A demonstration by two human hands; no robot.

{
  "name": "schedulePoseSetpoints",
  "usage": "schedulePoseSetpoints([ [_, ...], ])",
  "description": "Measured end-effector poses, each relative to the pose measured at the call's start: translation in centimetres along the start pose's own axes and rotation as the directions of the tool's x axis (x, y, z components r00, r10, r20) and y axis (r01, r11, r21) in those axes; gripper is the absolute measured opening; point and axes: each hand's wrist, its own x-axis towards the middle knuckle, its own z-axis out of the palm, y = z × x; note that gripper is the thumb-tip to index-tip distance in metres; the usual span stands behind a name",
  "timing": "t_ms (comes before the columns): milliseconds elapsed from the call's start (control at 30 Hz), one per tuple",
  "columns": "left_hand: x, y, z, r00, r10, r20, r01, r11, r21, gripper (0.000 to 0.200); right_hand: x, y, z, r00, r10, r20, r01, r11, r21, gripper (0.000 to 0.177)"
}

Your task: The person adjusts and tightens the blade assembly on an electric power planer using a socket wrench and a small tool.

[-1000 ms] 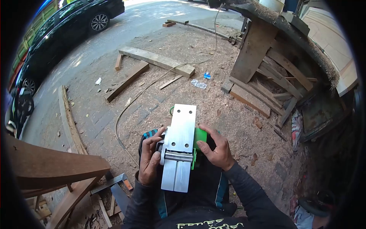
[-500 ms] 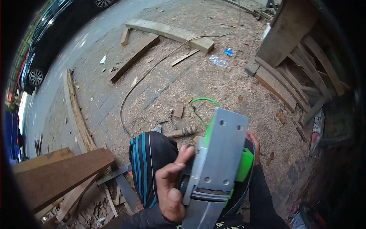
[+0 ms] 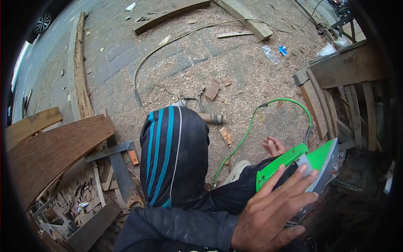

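The person sits low on the sawdust-strewn ground point(image 3: 235, 80), 1 knee point(image 3: 174, 151) in dark striped trousers raised in the middle of the view. The left hand point(image 3: 270, 210) lies flat on the side of a green electric planer point(image 3: 289, 159), fingers spread and straight, not clenched around it. The planer is tilted on its edge at the lower right, over the person's lap, with its grey metal sole point(image 3: 326, 161) turned away to the right. Its green cord point(image 3: 252, 124) loops out over the ground and back to the tool. I cannot see the right hand. Beyond the knee lie a wooden-handled tool point(image 3: 213, 118) and pliers point(image 3: 197, 100). To the left, a steel square point(image 3: 112, 152) rests beside curved planks point(image 3: 54, 147).
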Motion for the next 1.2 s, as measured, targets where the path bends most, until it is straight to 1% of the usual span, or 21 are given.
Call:
schedulePoseSetpoints([
  [67,-0.4,-0.7,-1.8,1.0,-0.008,-0.003,0.008,1.0,-0.021,0.059,-0.7,0.2,0.5,1.0,-0.022,0.017,0.023,0.993,-0.113,0.041],
  [133,-0.5,-0.8,-4.0,0.996,-0.088,-0.019,0.088,0.996,-0.026,0.064,-0.7,1.0,0.9,0.997,-0.061,0.036,0.068,0.969,-0.238,0.038],
  [233,-0.9,-1.9,-5.0,0.969,-0.15,-0.196,0.123,0.982,-0.14,0.072,-1.7,3.4,-0.3,0.982,-0.187,0.017,0.172,0.864,-0.473,0.034],
  [267,-0.9,-1.5,-6.4,0.945,-0.216,-0.246,0.235,0.971,0.047,0.073,-2.5,3.2,-1.4,0.981,-0.189,-0.038,0.151,0.875,-0.459,0.032],
  [300,-1.1,-2.2,-7.0,0.94,-0.185,-0.288,0.189,0.982,-0.016,0.071,-4.4,0.8,-1.1,0.984,-0.124,-0.131,0.082,0.955,-0.284,0.029],
  [333,-1.4,-2.6,-7.6,0.921,-0.209,-0.329,0.216,0.976,-0.013,0.071,-4.9,1.5,-3.2,0.975,-0.111,-0.192,0.057,0.962,-0.267,0.029],
  [400,-2.0,-3.8,-9.3,0.908,-0.158,-0.387,0.13,0.987,-0.098,0.068,-5.9,4.0,-6.8,0.883,-0.126,-0.452,0.069,0.988,-0.14,0.031],
  [467,-1.8,-3.3,-10.3,0.913,-0.161,-0.374,0.181,0.983,0.019,0.066,-7.8,5.6,-10.4,0.834,-0.098,-0.543,-0.012,0.981,-0.194,0.032],
  [533,-1.9,-3.8,-12.8,0.957,-0.141,-0.255,0.157,0.987,0.043,0.071,-9.6,7.6,-11.1,0.784,-0.076,-0.617,-0.095,0.966,-0.241,0.032],
  [600,-2.3,-4.1,-11.7,0.905,-0.157,-0.396,0.127,0.987,-0.1,0.07,-10.8,9.7,-9.5,0.804,-0.105,-0.586,-0.058,0.966,-0.253,0.03],
  [633,-2.5,-3.9,-13.0,0.962,-0.143,-0.233,0.122,0.987,-0.1,0.071,-11.2,10.5,-8.2,0.846,-0.036,-0.531,-0.099,0.97,-0.223,0.029],
  [667,-2.8,-4.2,-13.8,0.966,-0.146,-0.216,0.13,0.988,-0.088,0.071,-11.4,11.2,-6.7,0.842,-0.022,-0.538,-0.104,0.974,-0.202,0.029],
  [733,-2.1,-3.7,-13.2,0.979,-0.136,-0.154,0.115,0.983,-0.141,0.071,-11.5,10.7,-3.2,0.915,-0.054,-0.399,-0.061,0.961,-0.269,0.028],
  [767,-2.2,-3.6,-12.1,0.935,-0.186,-0.303,0.124,0.969,-0.212,0.071,-11.8,10.7,-2.3,0.922,-0.053,-0.384,-0.048,0.967,-0.25,0.028],
  [800,-1.9,-3.3,-11.1,0.917,-0.194,-0.347,0.125,0.969,-0.214,0.07,-11.8,11.4,-1.4,0.909,-0.214,-0.359,0.046,0.905,-0.423,0.029],
  [833,-1.8,-3.4,-10.3,0.934,-0.159,-0.319,0.13,0.985,-0.112,0.07,-10.9,11.6,0.0,0.876,-0.386,-0.29,0.165,0.804,-0.571,0.031],
  [867,-1.8,-3.5,-9.8,0.946,-0.119,-0.301,0.126,0.992,0.003,0.071,-10.7,12.0,0.6,0.895,-0.355,-0.269,0.149,0.809,-0.569,0.032],
  [933,-1.9,-3.6,-9.3,0.97,-0.09,-0.227,0.099,0.995,0.028,0.071,-10.1,13.2,0.9,0.9,-0.373,-0.225,0.178,0.786,-0.591,0.032],
  [1000,-1.4,-3.2,-7.7,0.941,-0.135,-0.309,0.136,0.991,-0.021,0.075,-9.9,14.3,0.6,0.919,-0.355,-0.172,0.186,0.775,-0.604,0.031],
  [1067,-1.5,-2.9,-7.5,0.933,-0.193,-0.303,0.182,0.981,-0.067,0.074,-10.0,13.9,0.6,0.916,-0.372,-0.151,0.215,0.772,-0.599,0.029],
  [1200,-1.3,-2.5,-6.1,0.956,-0.148,-0.252,0.127,0.987,-0.099,0.069,-10.5,12.9,-0.5,0.935,-0.35,-0.061,0.242,0.753,-0.612,0.027],
])
